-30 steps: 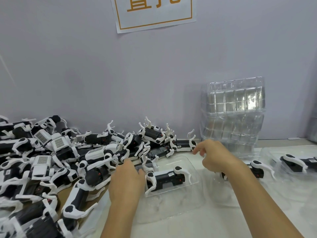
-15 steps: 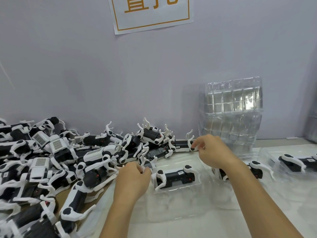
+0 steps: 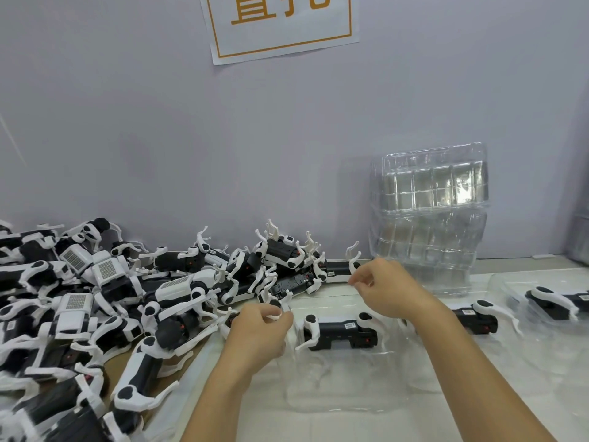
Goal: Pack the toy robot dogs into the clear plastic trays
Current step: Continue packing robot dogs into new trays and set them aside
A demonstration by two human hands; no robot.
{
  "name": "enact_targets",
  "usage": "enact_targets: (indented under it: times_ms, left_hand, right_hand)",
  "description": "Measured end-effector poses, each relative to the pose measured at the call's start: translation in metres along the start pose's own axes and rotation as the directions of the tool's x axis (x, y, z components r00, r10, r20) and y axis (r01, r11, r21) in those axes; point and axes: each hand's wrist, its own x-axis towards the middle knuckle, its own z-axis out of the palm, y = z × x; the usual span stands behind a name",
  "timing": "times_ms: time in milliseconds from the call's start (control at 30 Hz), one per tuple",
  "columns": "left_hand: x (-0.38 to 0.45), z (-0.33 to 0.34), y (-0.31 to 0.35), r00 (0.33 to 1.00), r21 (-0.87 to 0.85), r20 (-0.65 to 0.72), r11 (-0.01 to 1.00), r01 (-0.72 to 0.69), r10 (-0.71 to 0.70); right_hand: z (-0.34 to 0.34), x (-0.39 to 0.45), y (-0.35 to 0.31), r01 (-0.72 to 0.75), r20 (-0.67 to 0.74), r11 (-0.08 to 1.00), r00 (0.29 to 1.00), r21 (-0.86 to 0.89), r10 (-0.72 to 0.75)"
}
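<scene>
From the head camera, the person's left hand (image 3: 259,330) curls its fingers around the near-left rim of a clear plastic tray (image 3: 344,387), pinching it beside a white leg. A black-and-white toy robot dog (image 3: 339,330) lies on its side in that tray, between the two hands. The right hand (image 3: 387,290) hovers over the tray's far-right edge with fingers bent; whether it pinches the thin plastic cannot be told. A heap of toy robot dogs (image 3: 105,301) covers the table's left side against the wall. Right of the hands, two more packed dogs (image 3: 475,319) (image 3: 556,301) lie in trays. A stack of empty clear trays (image 3: 428,215) leans against the wall, below a paper sign (image 3: 280,23).
</scene>
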Motion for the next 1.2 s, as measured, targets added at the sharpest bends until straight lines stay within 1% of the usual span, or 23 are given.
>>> enact_targets:
  times_ms: [133, 300, 433, 600, 733, 900, 1033, 1100, 1200]
  left_hand:
    - [0.0, 0.007, -0.001, 1.0, -0.096, 0.026, 0.995, 0.02, -0.017]
    - [-0.002, 0.022, 0.004, 0.991, -0.206, 0.129, 0.978, 0.045, -0.018]
    - [-0.007, 0.04, 0.011, 0.978, -0.25, 0.206, 0.968, 0.035, 0.018]
    - [-0.014, 0.058, 0.021, 0.971, -0.314, 0.232, 0.949, 0.019, 0.057]
    - [-0.011, 0.071, 0.019, 0.945, -0.399, 0.309, 0.917, 0.024, 0.109]
    - [-0.008, 0.083, 0.018, 0.886, -0.417, 0.433, 0.908, 0.032, 0.168]
    - [-0.009, 0.092, 0.018, 0.808, -0.448, 0.548, 0.892, 0.065, 0.217]
    - [-0.01, 0.094, 0.018, 0.772, -0.429, 0.596, 0.901, 0.073, 0.221]
    - [-0.01, 0.097, 0.014, 0.722, -0.371, 0.648, 0.929, 0.021, 0.242]
  right_hand:
    - [0.001, 0.0, 0.0, 0.001, -0.008, 1.0, 1.0, 0.011, -0.001]
    - [-0.001, -0.001, 0.0, -0.014, -0.031, 1.0, 0.999, 0.006, 0.014]
    - [-0.002, -0.001, -0.001, -0.024, -0.055, 1.0, 0.998, 0.013, 0.024]
    - [-0.004, 0.0, 0.002, -0.025, -0.103, 0.998, 0.994, 0.05, 0.03]
    - [-0.005, 0.001, 0.005, -0.018, -0.12, 0.998, 0.992, 0.066, 0.026]
    - [-0.004, 0.002, 0.005, -0.017, -0.129, 0.995, 0.991, 0.096, 0.029]
    - [-0.001, 0.004, 0.005, -0.01, -0.156, 0.992, 0.987, 0.122, 0.029]
    - [0.001, 0.006, 0.004, 0.0, -0.181, 0.992, 0.983, 0.13, 0.024]
    - [0.004, 0.007, 0.003, 0.007, -0.208, 0.99, 0.978, 0.141, 0.022]
